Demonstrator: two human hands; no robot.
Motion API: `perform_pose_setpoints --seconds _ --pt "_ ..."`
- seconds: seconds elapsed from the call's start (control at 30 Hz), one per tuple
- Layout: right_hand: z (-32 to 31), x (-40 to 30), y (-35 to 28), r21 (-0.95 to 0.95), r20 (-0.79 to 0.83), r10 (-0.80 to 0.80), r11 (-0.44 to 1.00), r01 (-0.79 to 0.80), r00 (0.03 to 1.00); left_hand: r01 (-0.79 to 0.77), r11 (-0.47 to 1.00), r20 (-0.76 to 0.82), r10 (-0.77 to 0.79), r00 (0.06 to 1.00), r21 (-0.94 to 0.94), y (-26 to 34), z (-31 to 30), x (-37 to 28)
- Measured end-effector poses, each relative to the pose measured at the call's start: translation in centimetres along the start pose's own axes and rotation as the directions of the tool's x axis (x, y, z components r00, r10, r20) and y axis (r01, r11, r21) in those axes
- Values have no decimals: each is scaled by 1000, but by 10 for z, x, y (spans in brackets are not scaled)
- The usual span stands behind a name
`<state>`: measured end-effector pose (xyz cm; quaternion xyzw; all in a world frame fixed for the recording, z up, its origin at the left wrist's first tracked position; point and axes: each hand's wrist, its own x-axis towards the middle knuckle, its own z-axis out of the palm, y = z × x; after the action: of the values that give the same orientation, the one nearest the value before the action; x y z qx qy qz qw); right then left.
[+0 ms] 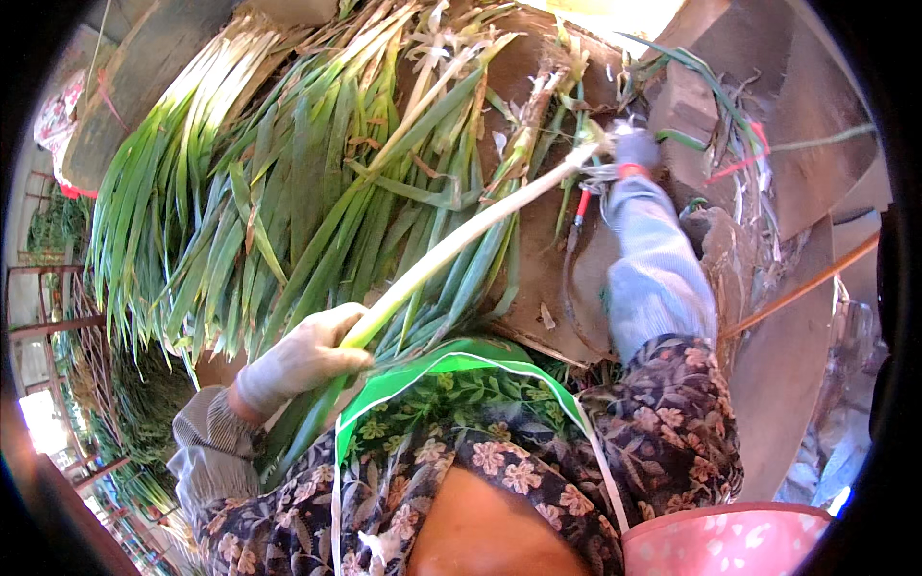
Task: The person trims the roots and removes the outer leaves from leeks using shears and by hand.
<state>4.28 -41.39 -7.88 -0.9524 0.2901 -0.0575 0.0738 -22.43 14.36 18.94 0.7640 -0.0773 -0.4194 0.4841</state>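
Note:
My left hand (pixel 306 360), in a pale glove, is closed around a long green onion (pixel 461 237) where its white shank turns green. The onion slants up to the right, and its leaves trail down past my left forearm. At the root end is my right hand (pixel 635 147), in a grey glove and blurred; whether its fingers grip the onion is unclear. Just below that wrist, a slim hose with a red fitting (pixel 582 205) lies against the work surface. To the left of the held onion spreads a thick pile of green onions (pixel 324 173), roots towards the top.
A cleaner-looking bundle of green onions (pixel 194 108) lies at the upper left. Blocks (pixel 684 101) and peeled scraps (pixel 749 187) are right of my right arm. An orange-brown rod (pixel 799 288) slants in from the right. A pink spotted container (pixel 720 540) stands at the lower right.

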Motion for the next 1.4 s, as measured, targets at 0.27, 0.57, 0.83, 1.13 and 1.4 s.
perform_pose_setpoints --seconds 0.27,0.57,0.83,1.13,1.4 --pt "-50 -46 -16 716 106 -314 683 146 944 198 883 23 -208 978 -426 -17 -3 -6" --pt "-9 -124 -128 588 17 -354 760 277 935 64 996 9 -64 998 59 -20 -1 13" --pt "-40 -15 -8 251 -43 30 968 -18 999 120 987 -130 -134 982 -108 -9 -36 5" --pt "-32 -183 -263 674 -19 -768 462 576 640 -67 990 -537 125 834 126 -85 -181 201" --pt "51 -169 -315 517 501 -437 844 146 747 39 994 -535 22 845 102 -92 -163 277"
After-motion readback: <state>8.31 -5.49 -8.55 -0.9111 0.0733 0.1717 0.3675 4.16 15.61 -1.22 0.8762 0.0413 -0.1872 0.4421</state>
